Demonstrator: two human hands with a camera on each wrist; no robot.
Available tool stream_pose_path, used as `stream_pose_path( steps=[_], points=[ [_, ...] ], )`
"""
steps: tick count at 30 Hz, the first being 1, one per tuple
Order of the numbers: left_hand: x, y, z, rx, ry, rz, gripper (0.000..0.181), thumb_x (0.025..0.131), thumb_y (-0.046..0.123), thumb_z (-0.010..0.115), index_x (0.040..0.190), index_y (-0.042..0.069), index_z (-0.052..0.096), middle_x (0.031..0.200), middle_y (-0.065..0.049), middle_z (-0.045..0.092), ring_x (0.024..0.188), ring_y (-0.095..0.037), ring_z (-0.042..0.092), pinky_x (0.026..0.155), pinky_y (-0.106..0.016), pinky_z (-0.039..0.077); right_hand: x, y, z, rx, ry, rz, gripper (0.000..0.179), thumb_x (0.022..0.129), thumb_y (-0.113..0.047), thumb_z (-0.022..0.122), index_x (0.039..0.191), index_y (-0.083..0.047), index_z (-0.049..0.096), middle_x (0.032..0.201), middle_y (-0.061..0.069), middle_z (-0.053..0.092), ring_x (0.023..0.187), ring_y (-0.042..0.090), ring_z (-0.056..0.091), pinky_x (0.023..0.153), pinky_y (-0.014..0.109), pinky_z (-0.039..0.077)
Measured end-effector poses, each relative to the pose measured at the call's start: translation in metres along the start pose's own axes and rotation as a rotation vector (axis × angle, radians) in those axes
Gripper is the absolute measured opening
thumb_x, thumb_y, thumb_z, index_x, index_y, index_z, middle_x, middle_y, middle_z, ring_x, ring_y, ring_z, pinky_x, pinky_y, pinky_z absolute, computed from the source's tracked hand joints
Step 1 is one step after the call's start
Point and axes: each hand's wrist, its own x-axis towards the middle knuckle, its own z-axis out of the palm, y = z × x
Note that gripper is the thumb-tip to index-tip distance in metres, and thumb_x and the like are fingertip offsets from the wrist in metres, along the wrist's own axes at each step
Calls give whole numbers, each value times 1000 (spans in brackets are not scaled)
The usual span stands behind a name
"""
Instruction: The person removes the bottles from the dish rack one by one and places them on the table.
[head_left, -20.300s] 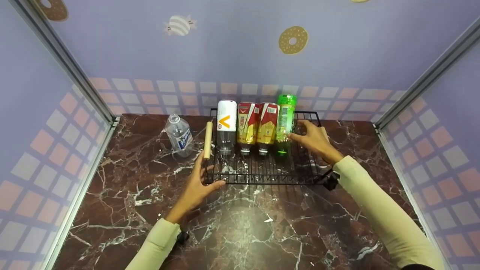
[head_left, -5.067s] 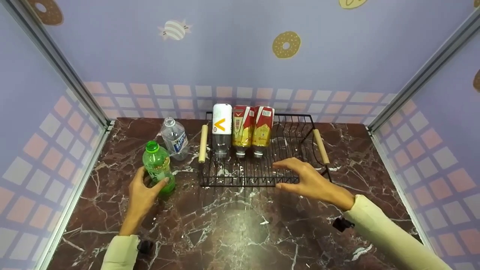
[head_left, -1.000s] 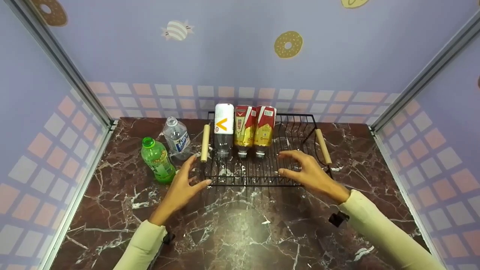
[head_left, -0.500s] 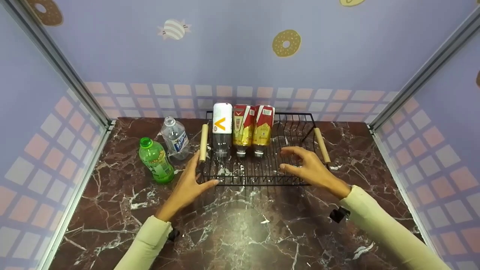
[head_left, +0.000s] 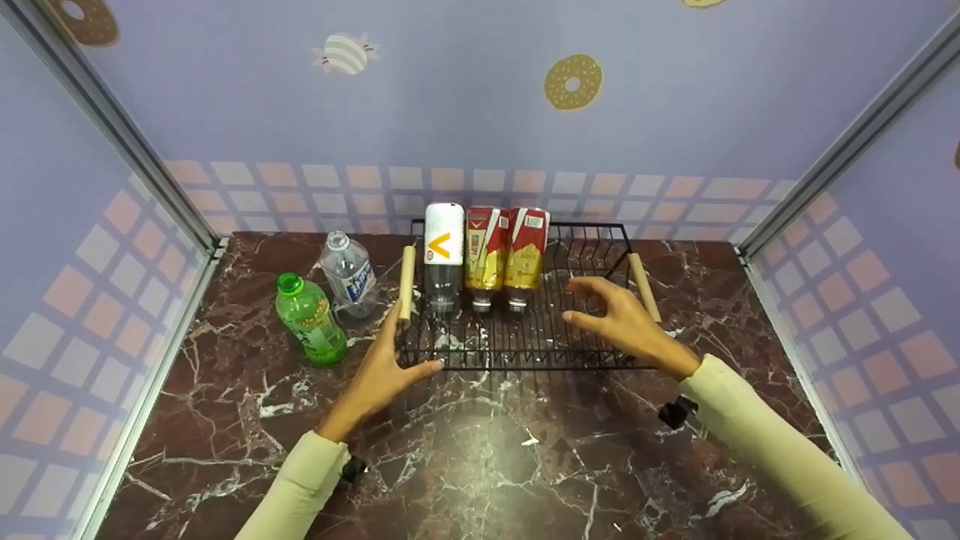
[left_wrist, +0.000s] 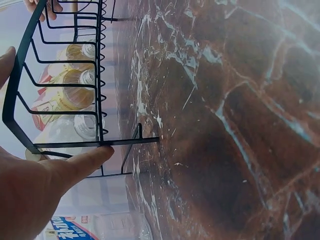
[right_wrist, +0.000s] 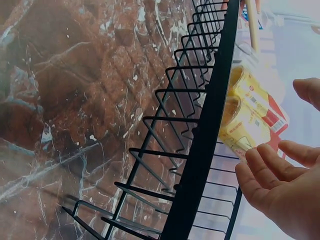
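A black wire rack [head_left: 525, 368] with wooden handles stands against the back wall. Side by side in it, bottoms up at the back and necks toward me, are a bottle with a white label [head_left: 444, 240] and two red-and-yellow bottles [head_left: 486, 259]. My left hand [head_left: 379, 379] is at the rack's front left corner. In the left wrist view, one straight finger [left_wrist: 82, 167] lies along the end wire. Over the rack's right part, my right hand [head_left: 626, 322] holds nothing, fingers loosely bent and thumb apart. Upright on the left stand an uncapped green bottle [head_left: 311, 322] and a clear bottle [head_left: 352, 281].
Dark red marble-patterned tabletop [head_left: 465, 465] spreads in front of the rack. Lilac panels [head_left: 480, 90] close off the back and both sides. The right wooden handle [head_left: 644, 287] leans outward close beside my right hand.
The green bottle, earlier in the rack's right part, now stands on the left. My left hand has let go of it and moved right to the rack's corner. My right hand has edged farther back.
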Motion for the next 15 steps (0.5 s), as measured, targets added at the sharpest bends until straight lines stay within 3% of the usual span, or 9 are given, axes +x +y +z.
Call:
stream_pose_path(
  steps=[8, 15],
  points=[
    [1, -5, 4, -71, 18, 10, 126, 88, 24, 96, 178, 11, 8, 176, -32, 25, 159, -49, 35, 131, -66, 28, 19, 6, -7, 51, -15, 42, 69, 101, -32, 83, 155, 3, 56, 153, 25, 62, 133, 42, 64, 116, 58, 52],
    [-2, -4, 4, -76, 16, -5, 129, 87, 28, 97, 179, 17, 7, 174, -34, 28, 160, -47, 35, 131, -66, 27, 33, 9, -12, 117, -30, 90, 69, 102, -32, 81, 155, 4, 55, 152, 25, 62, 134, 41, 65, 116, 56, 53]
  ],
)
